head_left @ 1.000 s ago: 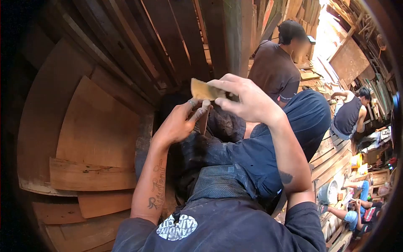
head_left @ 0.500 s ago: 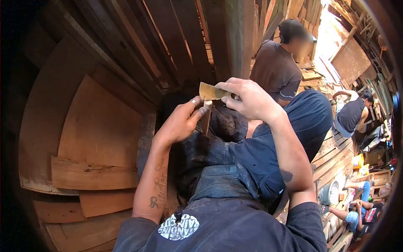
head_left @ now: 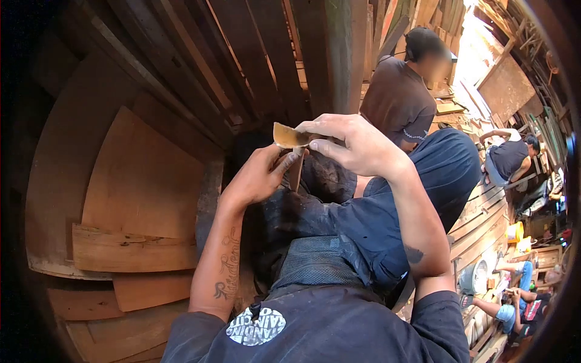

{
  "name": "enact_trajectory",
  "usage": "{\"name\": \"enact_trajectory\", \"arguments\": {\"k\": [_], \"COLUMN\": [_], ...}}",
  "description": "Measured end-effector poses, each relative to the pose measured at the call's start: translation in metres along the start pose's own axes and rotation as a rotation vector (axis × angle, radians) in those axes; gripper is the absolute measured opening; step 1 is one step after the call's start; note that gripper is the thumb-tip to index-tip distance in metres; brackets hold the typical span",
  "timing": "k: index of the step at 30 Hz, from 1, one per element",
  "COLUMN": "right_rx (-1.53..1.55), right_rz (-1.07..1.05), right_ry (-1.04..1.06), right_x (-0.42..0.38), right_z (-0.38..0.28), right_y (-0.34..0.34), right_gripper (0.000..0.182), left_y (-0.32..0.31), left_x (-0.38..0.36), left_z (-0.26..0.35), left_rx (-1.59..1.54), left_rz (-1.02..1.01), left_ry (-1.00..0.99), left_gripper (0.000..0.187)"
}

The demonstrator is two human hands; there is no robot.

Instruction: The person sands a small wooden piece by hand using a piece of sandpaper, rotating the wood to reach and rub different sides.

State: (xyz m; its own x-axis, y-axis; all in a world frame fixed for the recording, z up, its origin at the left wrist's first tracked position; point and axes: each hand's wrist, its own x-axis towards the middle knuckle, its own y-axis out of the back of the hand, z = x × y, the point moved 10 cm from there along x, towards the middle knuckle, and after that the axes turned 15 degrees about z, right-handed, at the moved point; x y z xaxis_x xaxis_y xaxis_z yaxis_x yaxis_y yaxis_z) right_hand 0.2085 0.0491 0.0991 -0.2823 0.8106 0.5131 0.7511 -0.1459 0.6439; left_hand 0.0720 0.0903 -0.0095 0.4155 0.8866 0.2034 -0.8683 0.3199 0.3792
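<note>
My left hand (head_left: pixel 257 175) is closed around a slim wooden stick (head_left: pixel 295 175), which stands nearly upright over my lap. My right hand (head_left: pixel 360 142) pinches a curled, yellowish-brown piece of sandpaper (head_left: pixel 287 135) from its right side. The sandpaper lies over the top end of the stick and hides that tip. My left thumb is just beneath the sandpaper. The fingers of my right hand bend over the sheet, and its thumb sits below.
Wooden boards (head_left: pixel 145 181) lean at my left, and a plank wall (head_left: pixel 272 54) rises ahead. A person in a dark shirt (head_left: pixel 393 97) sits close at front right. Farther right are other people, a bucket (head_left: pixel 474 276) and a slatted wooden floor (head_left: pixel 478 227).
My right hand has moved the sandpaper slightly left and down across the stick's tip, covering the end that showed before. My left hand keeps its hold, almost in place.
</note>
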Motion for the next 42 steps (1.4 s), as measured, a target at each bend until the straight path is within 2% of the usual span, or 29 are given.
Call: {"name": "enact_trajectory", "arguments": {"k": [3,6,9,12,15,16,18,20,24,29,30,33,36,38,42], "right_rx": [-0.164,-0.052,-0.058,-0.187,-0.028,0.024,-0.080,-0.226,-0.003,-0.251,-0.189,-0.059,-0.133,-0.283,-0.068], "right_rz": [-0.004,0.065,-0.013,0.005,0.029,0.020,0.006,-0.005,0.024,-0.025,0.003,0.027,0.002,0.016,0.009], "right_ry": [0.009,0.061,0.024,0.033,0.051,0.053,0.059,0.048,0.088,0.024,0.055,0.103,0.065,0.051,0.090], "right_x": [-0.003,0.001,0.000,-0.001,0.003,0.003,-0.001,-0.003,0.003,-0.003,-0.001,0.002,-0.002,-0.004,0.000], "right_z": [0.018,0.001,0.006,0.022,-0.002,-0.008,0.008,0.023,-0.007,0.023,0.013,-0.009,0.001,0.020,-0.011], "right_y": [0.001,0.009,-0.003,-0.001,0.004,0.003,-0.004,-0.001,0.002,0.001,0.005,0.006,-0.001,0.007,0.006], "right_gripper": [0.034,0.034,0.034,0.033,0.033,0.034,0.034,0.034,0.033,0.033,0.033,0.033,0.032,0.031,0.031], "left_y": [0.002,0.001,0.000,0.003,0.000,-0.001,0.000,0.002,-0.002,0.004,0.003,0.001,-0.002,0.000,0.001], "left_x": [0.003,-0.001,0.003,0.002,0.002,0.001,-0.002,0.000,0.001,0.001,0.001,-0.001,-0.002,0.000,-0.001], "left_z": [0.002,0.014,-0.003,0.007,0.010,0.006,0.002,0.005,-0.002,0.010,0.011,0.022,0.002,0.010,0.017], "left_rx": [-0.036,-0.113,-0.009,-0.040,-0.075,-0.029,0.073,0.065,-0.010,0.015,-0.005,-0.094,-0.008,-0.003,-0.023], "left_rz": [0.031,0.056,0.034,0.051,0.035,0.009,-0.055,-0.041,-0.031,0.024,0.023,0.057,-0.021,-0.015,0.037], "left_ry": [-0.059,-0.103,-0.057,-0.056,-0.071,-0.002,0.131,0.080,-0.002,-0.052,-0.046,-0.226,0.031,-0.006,-0.198], "left_gripper": [0.031,0.032,0.032,0.032,0.032,0.034,0.038,0.038,0.035,0.031,0.031,0.032,0.032,0.032,0.029]}}
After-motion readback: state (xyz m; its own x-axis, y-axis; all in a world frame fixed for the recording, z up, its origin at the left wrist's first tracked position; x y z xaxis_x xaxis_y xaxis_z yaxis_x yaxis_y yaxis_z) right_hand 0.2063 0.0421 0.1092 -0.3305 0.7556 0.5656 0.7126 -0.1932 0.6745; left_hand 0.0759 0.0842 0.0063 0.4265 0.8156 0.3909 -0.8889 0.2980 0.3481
